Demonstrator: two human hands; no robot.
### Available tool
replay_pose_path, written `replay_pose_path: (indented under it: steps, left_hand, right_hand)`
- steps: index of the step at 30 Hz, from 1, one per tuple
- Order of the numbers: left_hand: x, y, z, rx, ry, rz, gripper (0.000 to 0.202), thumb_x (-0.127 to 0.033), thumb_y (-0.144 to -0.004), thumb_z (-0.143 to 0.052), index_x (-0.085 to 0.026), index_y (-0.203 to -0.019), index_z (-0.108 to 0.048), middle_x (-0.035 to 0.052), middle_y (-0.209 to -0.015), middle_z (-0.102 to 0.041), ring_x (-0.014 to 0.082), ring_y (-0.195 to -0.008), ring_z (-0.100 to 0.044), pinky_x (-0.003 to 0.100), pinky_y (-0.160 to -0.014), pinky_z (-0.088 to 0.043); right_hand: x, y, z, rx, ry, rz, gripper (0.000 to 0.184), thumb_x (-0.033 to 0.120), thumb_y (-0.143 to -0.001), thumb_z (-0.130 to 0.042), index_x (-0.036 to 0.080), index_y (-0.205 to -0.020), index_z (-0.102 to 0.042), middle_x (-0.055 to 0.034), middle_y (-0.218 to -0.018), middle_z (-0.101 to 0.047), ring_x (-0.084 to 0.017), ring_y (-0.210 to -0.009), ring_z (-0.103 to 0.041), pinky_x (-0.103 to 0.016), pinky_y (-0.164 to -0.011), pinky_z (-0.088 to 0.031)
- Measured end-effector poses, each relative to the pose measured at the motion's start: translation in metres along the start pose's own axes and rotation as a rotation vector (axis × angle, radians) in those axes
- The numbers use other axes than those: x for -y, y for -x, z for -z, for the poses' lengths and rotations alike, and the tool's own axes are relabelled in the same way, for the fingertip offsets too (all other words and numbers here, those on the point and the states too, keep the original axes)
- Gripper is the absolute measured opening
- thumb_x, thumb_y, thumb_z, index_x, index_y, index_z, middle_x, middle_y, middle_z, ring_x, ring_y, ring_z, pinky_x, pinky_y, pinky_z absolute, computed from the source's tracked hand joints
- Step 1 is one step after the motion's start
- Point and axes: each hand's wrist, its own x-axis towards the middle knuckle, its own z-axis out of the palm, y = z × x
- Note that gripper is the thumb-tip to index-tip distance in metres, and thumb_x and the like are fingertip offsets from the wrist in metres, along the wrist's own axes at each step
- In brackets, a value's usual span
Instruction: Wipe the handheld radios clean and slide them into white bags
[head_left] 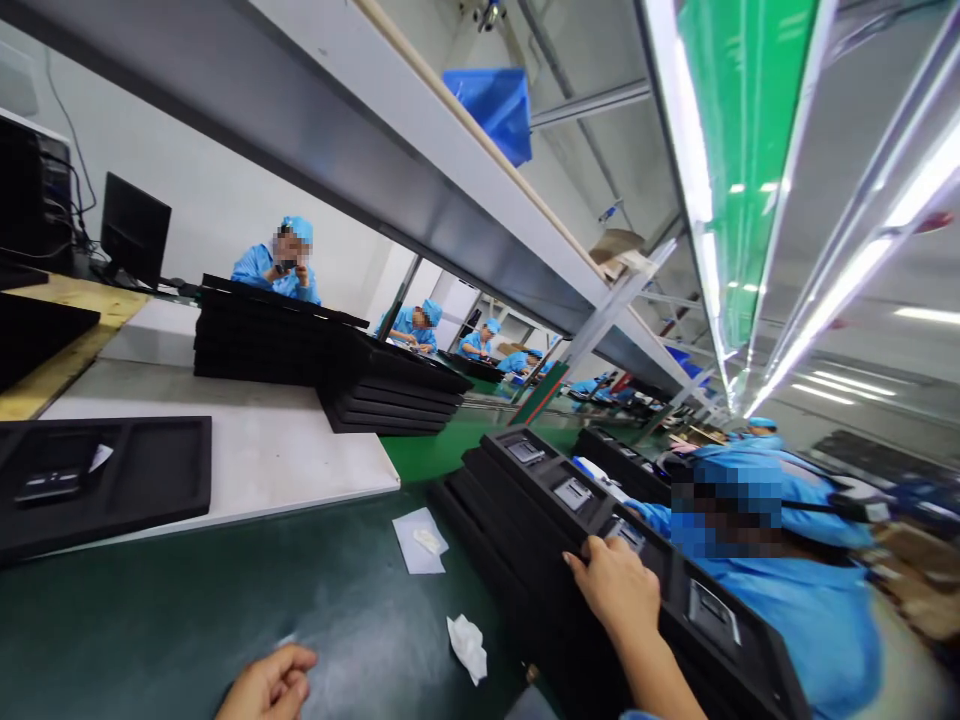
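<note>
My right hand (pixel 619 590) grips the near edge of the top black foam tray (pixel 555 520) in a stack that runs away to the right; the tray holds several small grey devices in pockets. My left hand (pixel 270 685) sits low at the bottom edge over the dark green belt (pixel 187 620), fingers curled in loosely with nothing visible in them. A crumpled white wipe (pixel 467 645) lies on the belt between my hands. A small clear bag (pixel 420 540) lies a little farther off.
A black foam tray (pixel 112 480) with one device lies on the white board at left. Two stacks of black trays (pixel 337 360) stand behind it. A monitor (pixel 135 230) sits far left. A person in blue (pixel 787 580) works close on my right; others sit along the line.
</note>
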Motion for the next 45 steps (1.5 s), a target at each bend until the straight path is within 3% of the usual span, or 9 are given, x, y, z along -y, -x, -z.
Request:
replay_pose_path:
  steps: [4,10,18,25,30,36,40,43,45]
  left_hand:
    - [-0.005,0.013,0.000,-0.106,-0.002,-0.070,0.057,-0.067,-0.056,-0.071,-0.021,-0.090,-0.063,-0.0016,-0.065,-0.052,0.0154,-0.055,-0.054,0.026,-0.055,-0.041]
    - [-0.012,0.035,0.001,-0.166,-0.184,-0.174,0.046,-0.057,-0.070,-0.063,-0.019,-0.095,-0.066,0.0001,-0.067,-0.059,0.0161,-0.060,-0.058,0.025,-0.059,-0.044]
    - [-0.006,0.062,0.004,-0.244,-0.417,-0.295,0.033,-0.046,-0.080,-0.053,-0.020,-0.092,-0.069,0.0036,-0.081,-0.070,0.0183,-0.069,-0.062,0.026,-0.067,-0.049]
    - [-0.004,0.062,0.007,-0.229,-0.445,-0.310,0.034,-0.051,-0.077,-0.056,-0.023,-0.091,-0.071,0.0031,-0.084,-0.072,0.0207,-0.072,-0.065,0.027,-0.068,-0.051]
    - [-0.003,0.061,0.003,-0.268,-0.405,-0.317,0.029,-0.047,-0.077,-0.059,-0.022,-0.086,-0.070,0.0023,-0.080,-0.071,0.0178,-0.065,-0.062,0.025,-0.063,-0.048]
    - [-0.022,0.057,0.001,-0.290,0.015,-0.149,0.060,-0.067,-0.063,-0.071,-0.015,-0.093,-0.067,0.0023,-0.068,-0.062,0.0145,-0.053,-0.056,0.023,-0.046,-0.042]
    - [-0.076,0.078,0.003,-0.331,0.270,-0.082,0.071,-0.067,-0.070,-0.070,-0.018,-0.119,-0.057,0.0082,-0.092,-0.066,0.0169,-0.068,-0.064,0.025,-0.053,-0.051]
    - [-0.116,0.105,0.010,-0.316,0.424,-0.085,0.074,-0.067,-0.078,-0.063,-0.023,-0.135,-0.045,0.0113,-0.107,-0.066,0.0221,-0.079,-0.068,0.033,-0.059,-0.057]
    - [-0.127,0.127,0.020,-0.376,0.404,-0.106,0.075,-0.063,-0.077,-0.066,-0.026,-0.138,-0.044,0.0096,-0.107,-0.066,0.0222,-0.077,-0.067,0.032,-0.053,-0.056]
  right_hand:
    - [-0.007,-0.017,0.001,-0.034,-0.018,-0.039,0.035,0.040,-0.089,-0.060,0.015,-0.114,-0.059,-0.0188,-0.116,-0.055,-0.034,-0.109,-0.052,-0.043,-0.080,-0.041]
    - [-0.021,-0.040,-0.003,0.098,-0.078,-0.060,0.045,0.050,-0.084,-0.064,0.013,-0.110,-0.060,-0.0177,-0.113,-0.056,-0.035,-0.107,-0.054,-0.042,-0.075,-0.046]
    - [-0.003,-0.035,0.000,0.089,-0.084,0.026,0.042,0.044,-0.082,-0.065,0.016,-0.112,-0.060,-0.0162,-0.122,-0.053,-0.035,-0.117,-0.046,-0.052,-0.089,-0.040]
    - [-0.007,-0.057,-0.005,0.139,-0.180,0.005,0.044,0.043,-0.071,-0.076,0.014,-0.102,-0.065,-0.0164,-0.118,-0.054,-0.036,-0.114,-0.048,-0.049,-0.084,-0.042]
    - [-0.016,-0.053,0.006,0.104,-0.256,0.112,0.028,0.039,-0.075,-0.071,0.016,-0.088,-0.062,-0.0131,-0.108,-0.056,-0.031,-0.104,-0.054,-0.042,-0.076,-0.044]
    - [0.000,0.007,0.043,-0.035,-0.319,0.423,0.015,0.025,-0.076,-0.066,0.020,-0.081,-0.053,-0.0074,-0.102,-0.055,-0.027,-0.101,-0.051,-0.041,-0.087,-0.040]
    - [0.037,0.078,0.078,-0.212,-0.492,0.761,0.013,0.012,-0.075,-0.058,0.019,-0.085,-0.055,-0.0100,-0.103,-0.055,-0.028,-0.098,-0.049,-0.043,-0.092,-0.040]
    - [0.075,0.132,0.097,-0.183,-0.618,0.945,0.017,0.007,-0.072,-0.054,0.019,-0.083,-0.058,-0.0088,-0.096,-0.057,-0.026,-0.094,-0.049,-0.045,-0.101,-0.035]
    - [0.105,0.162,0.102,-0.131,-0.661,1.084,0.019,0.008,-0.070,-0.055,0.019,-0.084,-0.061,-0.0080,-0.095,-0.059,-0.026,-0.098,-0.049,-0.045,-0.109,-0.028]
